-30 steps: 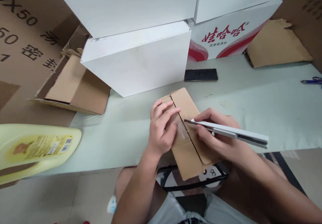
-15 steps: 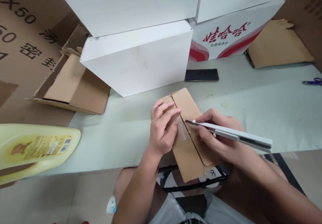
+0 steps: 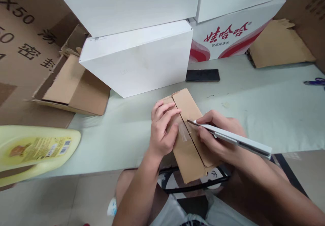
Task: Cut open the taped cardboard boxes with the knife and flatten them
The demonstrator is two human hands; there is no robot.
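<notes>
A small brown cardboard box (image 3: 190, 160) lies tilted over the table's front edge, its two top flaps meeting along a dark seam. A strip of clear tape (image 3: 183, 132) lies across the left flap near the seam. My left hand (image 3: 165, 128) holds the box from the left, fingers bent over the top. In my right hand (image 3: 215, 131) is a box cutter (image 3: 233, 138) with a white handle, gripped like a pen. Its blade points left, with the tip at or just over the right flap beside the seam; I cannot tell if it touches.
White boxes (image 3: 137, 63) stand along the back, with a black phone (image 3: 202, 75) before them. An opened carton (image 3: 76, 87) and a yellow jug (image 3: 40, 151) are at the left. Folded cardboard (image 3: 279, 46) and a blue-purple object (image 3: 315, 82) are at the right.
The box cutter's handle has tilted slightly in my right hand, its rear end a little lower. The whole view has shifted slightly; my left hand stays on the box.
</notes>
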